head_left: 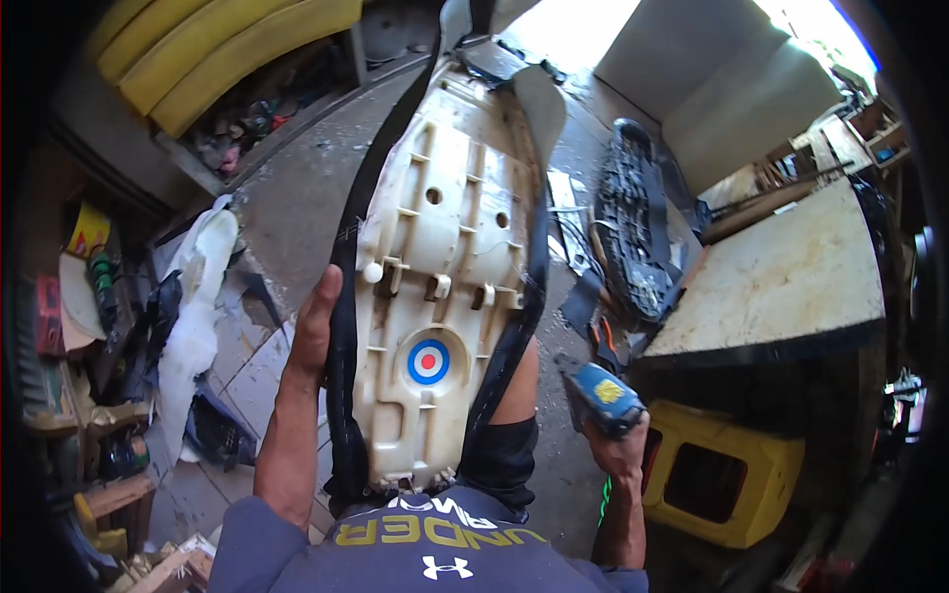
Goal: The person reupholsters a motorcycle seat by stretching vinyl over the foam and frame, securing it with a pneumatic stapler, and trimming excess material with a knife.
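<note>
A long motorcycle seat (pixel 435 257) rests upside down on my lap, its cream plastic base facing up. Black cover material wraps its two long edges, and loose flaps stick out at the far end. A round blue, white and red sticker marks the hollow near me. My left hand (pixel 318 311) grips the seat's left edge, the fingers partly hidden behind the cover. Off to the right, apart from the seat, my right hand (pixel 621 447) is closed around a blue staple gun (pixel 605 395) with a dark nose.
Orange-handled pliers (pixel 604 341) and dark scraps lie on the floor beside a black seat-shaped piece (pixel 633 217). A white board (pixel 781 272) and yellow plastic frame (pixel 727 474) stand right. White foam (pixel 196 336) lies left, and a yellow ribbed cushion (pixel 227 49) hangs far left.
</note>
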The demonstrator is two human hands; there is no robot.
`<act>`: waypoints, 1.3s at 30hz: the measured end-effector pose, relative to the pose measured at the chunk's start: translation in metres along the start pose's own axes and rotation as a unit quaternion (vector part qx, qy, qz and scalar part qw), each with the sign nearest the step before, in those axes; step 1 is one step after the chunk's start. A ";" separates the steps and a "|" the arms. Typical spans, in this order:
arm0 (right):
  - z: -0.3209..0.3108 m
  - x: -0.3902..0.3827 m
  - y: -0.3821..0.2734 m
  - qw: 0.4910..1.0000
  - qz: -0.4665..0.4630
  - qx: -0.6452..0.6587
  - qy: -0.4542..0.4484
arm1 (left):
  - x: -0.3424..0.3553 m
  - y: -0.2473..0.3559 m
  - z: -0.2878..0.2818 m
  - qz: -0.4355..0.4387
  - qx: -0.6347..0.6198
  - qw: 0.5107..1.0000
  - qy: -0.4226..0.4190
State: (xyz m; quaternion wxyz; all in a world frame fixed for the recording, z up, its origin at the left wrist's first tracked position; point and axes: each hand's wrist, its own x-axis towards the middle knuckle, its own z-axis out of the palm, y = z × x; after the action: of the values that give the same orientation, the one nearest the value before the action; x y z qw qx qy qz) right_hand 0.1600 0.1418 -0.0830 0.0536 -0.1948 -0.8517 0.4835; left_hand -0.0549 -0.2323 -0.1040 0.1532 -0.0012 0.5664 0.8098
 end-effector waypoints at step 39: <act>0.033 0.023 -0.063 0.958 -0.119 -0.218 -0.140 | -0.041 0.058 0.076 0.063 0.116 0.988 -0.080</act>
State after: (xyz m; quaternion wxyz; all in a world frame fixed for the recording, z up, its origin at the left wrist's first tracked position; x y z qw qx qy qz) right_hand 0.1116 0.0950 -0.0494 -0.0527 -0.0294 -0.9526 0.2983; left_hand -0.0174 -0.1909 -0.0164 0.1465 0.1172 0.6413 0.7440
